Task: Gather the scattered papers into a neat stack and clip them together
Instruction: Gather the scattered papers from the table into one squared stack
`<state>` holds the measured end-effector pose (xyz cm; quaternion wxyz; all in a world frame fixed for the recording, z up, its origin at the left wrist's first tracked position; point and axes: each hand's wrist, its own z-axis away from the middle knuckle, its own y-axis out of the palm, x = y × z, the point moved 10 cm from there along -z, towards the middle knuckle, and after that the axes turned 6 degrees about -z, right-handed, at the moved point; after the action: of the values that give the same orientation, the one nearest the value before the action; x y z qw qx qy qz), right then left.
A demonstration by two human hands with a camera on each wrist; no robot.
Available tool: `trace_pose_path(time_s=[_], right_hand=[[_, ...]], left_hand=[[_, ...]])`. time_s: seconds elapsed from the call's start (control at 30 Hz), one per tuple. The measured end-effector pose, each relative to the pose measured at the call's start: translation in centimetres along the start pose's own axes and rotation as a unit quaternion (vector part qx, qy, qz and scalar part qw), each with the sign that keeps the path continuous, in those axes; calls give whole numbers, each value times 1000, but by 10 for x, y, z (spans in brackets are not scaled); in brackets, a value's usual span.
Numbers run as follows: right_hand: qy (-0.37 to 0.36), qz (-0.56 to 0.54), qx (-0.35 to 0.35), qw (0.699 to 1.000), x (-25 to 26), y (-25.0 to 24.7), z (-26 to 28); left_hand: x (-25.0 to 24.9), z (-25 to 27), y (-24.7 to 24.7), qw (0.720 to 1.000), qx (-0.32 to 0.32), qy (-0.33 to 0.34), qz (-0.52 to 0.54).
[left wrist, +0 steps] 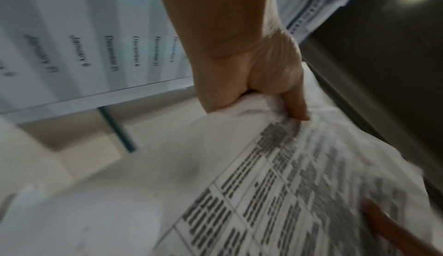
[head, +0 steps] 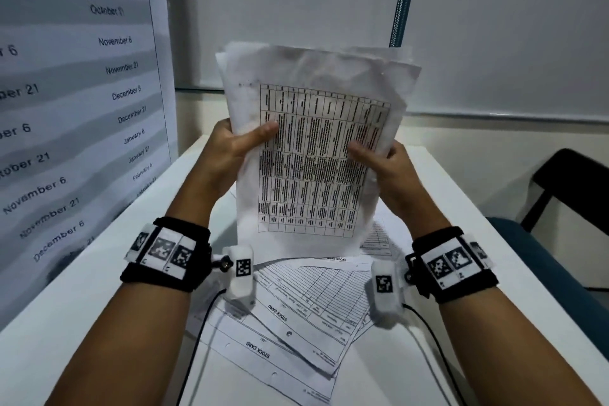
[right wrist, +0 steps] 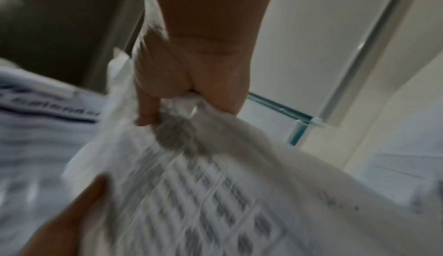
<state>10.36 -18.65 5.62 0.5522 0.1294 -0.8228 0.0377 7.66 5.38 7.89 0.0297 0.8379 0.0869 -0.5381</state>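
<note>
Head view: both hands hold a bundle of papers (head: pixel 313 148) upright above the white table (head: pixel 99 290), the left hand (head: pixel 230 148) gripping its left edge, the right hand (head: pixel 392 168) its right edge. The top edges are uneven, so squaring appears to be the step underway. More loose sheets (head: pixel 296 300) lie near on the table, ungathered; no clip is visible.

Left wrist view: the thumb pins crumpled, table-printed paper.

Right wrist view: blurred, fingers curled round the creased edge.
</note>
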Motion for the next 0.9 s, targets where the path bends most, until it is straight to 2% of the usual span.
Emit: trace_pose_path(time_s=[0.07, 0.13, 0.17, 0.2, 0.23, 0.27, 0.3, 0.37, 0.4, 0.47, 0.57, 0.63, 0.73, 0.8, 0.9], right_hand=[[-71, 86, -58, 992, 14, 14, 10], [-195, 236, -96, 947, 45, 46, 30], [-244, 303, -89, 917, 54, 64, 38], [-270, 339, -78, 898, 60, 75, 43], [-278, 342, -77, 894, 64, 74, 43], [-275, 317, -92, 903, 66, 63, 40], [-253, 261, -113, 925, 67, 45, 34], [-168, 74, -119, 976, 57, 8, 15], [-119, -13, -100, 988, 47, -4, 6], [-53, -111, -46, 991, 33, -11, -4], [-32, -153, 15, 988, 34, -4, -5], [-37, -184, 18, 982, 43, -3, -7], [-94, -200, -16, 975, 64, -4, -7], [-162, -135, -40, 977, 81, 1, 0], [-240, -26, -55, 969, 92, 10, 16]], left_hand=[[-14, 0, -6, 989, -94, 36, -106], [-43, 11, -8, 953, -213, 89, -194], [-62, 20, -1, 935, -245, 128, -221], [-78, 27, 8, 923, -249, 165, -242], [-88, 32, 17, 919, -234, 191, -253], [-94, 34, 22, 924, -214, 202, -245], [-95, 34, 19, 936, -192, 196, -222], [-83, 21, 3, 967, -150, 147, -144], [-75, 13, -5, 980, -126, 127, -92], [-55, 2, -13, 992, -74, 98, 23], [-35, -2, -9, 993, -26, 53, 104], [-34, -2, -9, 993, -42, 57, 96], [-56, 3, -19, 983, -127, 125, 29], [-80, 12, -17, 967, -164, 188, -46], [-107, 29, -2, 931, -170, 278, -162]])
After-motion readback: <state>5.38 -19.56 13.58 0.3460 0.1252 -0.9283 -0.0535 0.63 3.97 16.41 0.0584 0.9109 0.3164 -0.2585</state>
